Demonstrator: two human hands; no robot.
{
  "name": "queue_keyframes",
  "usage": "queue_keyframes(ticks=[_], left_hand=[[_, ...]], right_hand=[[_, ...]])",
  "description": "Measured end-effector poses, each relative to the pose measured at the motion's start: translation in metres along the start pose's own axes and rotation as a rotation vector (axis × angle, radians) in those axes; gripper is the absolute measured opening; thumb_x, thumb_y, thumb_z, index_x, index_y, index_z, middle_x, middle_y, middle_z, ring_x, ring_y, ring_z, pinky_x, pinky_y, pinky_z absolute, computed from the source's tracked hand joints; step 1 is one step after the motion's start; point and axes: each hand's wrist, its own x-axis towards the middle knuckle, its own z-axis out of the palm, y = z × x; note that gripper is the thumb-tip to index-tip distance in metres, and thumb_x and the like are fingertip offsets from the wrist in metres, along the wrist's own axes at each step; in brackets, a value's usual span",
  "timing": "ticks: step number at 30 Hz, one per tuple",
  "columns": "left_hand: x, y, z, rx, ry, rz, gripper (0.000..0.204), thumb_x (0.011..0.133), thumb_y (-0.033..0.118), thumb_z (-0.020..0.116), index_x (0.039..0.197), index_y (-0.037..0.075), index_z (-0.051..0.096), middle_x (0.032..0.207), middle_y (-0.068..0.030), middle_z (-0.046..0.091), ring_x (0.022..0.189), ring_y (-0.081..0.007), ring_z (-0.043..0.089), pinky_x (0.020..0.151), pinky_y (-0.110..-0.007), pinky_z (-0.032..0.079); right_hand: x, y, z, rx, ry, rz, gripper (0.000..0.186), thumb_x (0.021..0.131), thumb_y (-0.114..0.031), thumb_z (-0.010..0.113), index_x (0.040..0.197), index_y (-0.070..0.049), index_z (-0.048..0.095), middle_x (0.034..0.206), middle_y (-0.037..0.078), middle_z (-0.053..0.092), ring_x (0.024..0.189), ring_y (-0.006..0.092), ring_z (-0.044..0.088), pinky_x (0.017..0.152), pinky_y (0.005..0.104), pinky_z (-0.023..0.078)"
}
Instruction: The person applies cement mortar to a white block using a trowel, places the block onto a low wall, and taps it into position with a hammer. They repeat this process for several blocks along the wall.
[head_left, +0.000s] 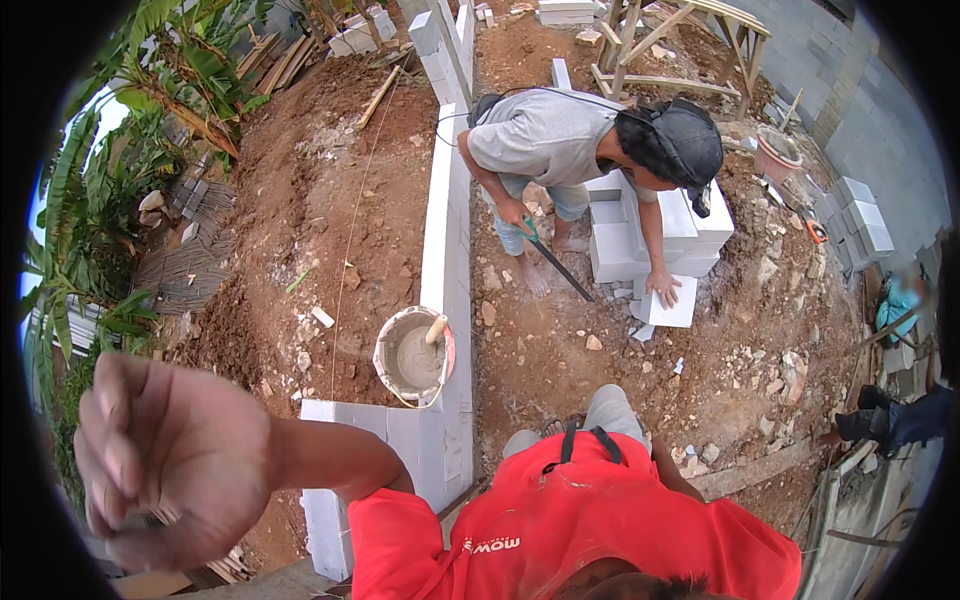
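My left hand (pixel 165 455) is raised at the lower left, close to the camera, palm showing. Its fingers curl loosely, apart from the thumb, with nothing held in them. Beyond it, a bucket (pixel 385 365) of grey mortar stands on a low wall of white blocks (pixel 445 240), a wooden-handled tool (pixel 436 328) sticking out of it. Only part of my right arm (pixel 672 472) shows beside my red shirt; my right hand is hidden. Facing me, a co-worker bends over, gripping a handsaw (pixel 560 265) in one hand and pressing the other on a white block (pixel 672 303).
Stacked white blocks (pixel 615 245) stand by the co-worker, with more blocks (pixel 862 215) at the right. A wooden trestle (pixel 640 50) and another bucket (pixel 778 150) are farther back. A string (pixel 365 180) runs over the soil at left. Rubble litters the ground. Another person is at the right edge.
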Motion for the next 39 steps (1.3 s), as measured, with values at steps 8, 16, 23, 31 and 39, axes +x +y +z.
queue_keyframes(ticks=[8,16,23,31,39], left_hand=[[-0.397,-0.053,-0.043,0.790,-0.317,-1.682,0.017,0.089,0.015,0.079,0.091,0.000,0.071,0.080,-0.0082,0.075,0.073,-0.0141,0.071,0.071,-0.031,0.055],[-0.622,0.268,-0.046,0.942,-0.315,-2.903,0.030,0.087,0.026,0.078,0.093,-0.002,0.070,0.090,-0.0190,0.077,0.072,-0.0327,0.073,0.063,-0.044,0.056],[-0.560,0.270,-0.031,0.960,0.449,-2.835,0.019,0.097,0.012,0.065,0.110,-0.002,0.066,0.100,-0.0148,0.076,0.084,-0.0208,0.075,0.061,-0.026,0.052],[-0.520,0.111,0.021,0.840,0.292,-2.405,0.019,0.099,0.015,0.068,0.112,0.002,0.070,0.100,-0.0081,0.076,0.088,-0.0137,0.072,0.076,-0.027,0.054],[-0.533,0.159,0.006,0.951,0.202,-2.470,0.021,0.093,0.018,0.073,0.103,-0.001,0.073,0.095,-0.0078,0.077,0.087,-0.0137,0.071,0.081,-0.030,0.054]], right_hand=[[0.002,0.019,-0.019,0.213,0.007,0.092,0.047,0.081,-0.032,0.077,0.104,0.009,0.072,0.086,0.021,0.072,0.074,0.0312,0.069,0.064,0.0480,0.054],[-0.005,-0.004,-0.055,0.346,-0.057,0.278,0.032,0.077,-0.019,0.080,0.093,0.007,0.076,0.082,0.017,0.071,0.062,0.0260,0.064,0.056,0.0441,0.052],[0.031,0.002,-0.073,0.322,-0.042,0.301,0.031,0.084,-0.022,0.075,0.097,0.006,0.074,0.077,0.012,0.070,0.063,0.0245,0.065,0.056,0.0417,0.050],[0.146,0.056,-0.080,0.384,0.291,0.003,0.012,0.087,-0.011,0.069,0.085,0.000,0.071,0.068,0.011,0.062,0.055,0.0211,0.058,0.049,0.0370,0.044],[0.110,-0.085,-0.169,0.844,-0.009,0.229,0.014,0.095,-0.019,0.055,0.095,-0.006,0.061,0.066,0.003,0.054,0.049,0.0152,0.048,0.041,0.0331,0.037]])
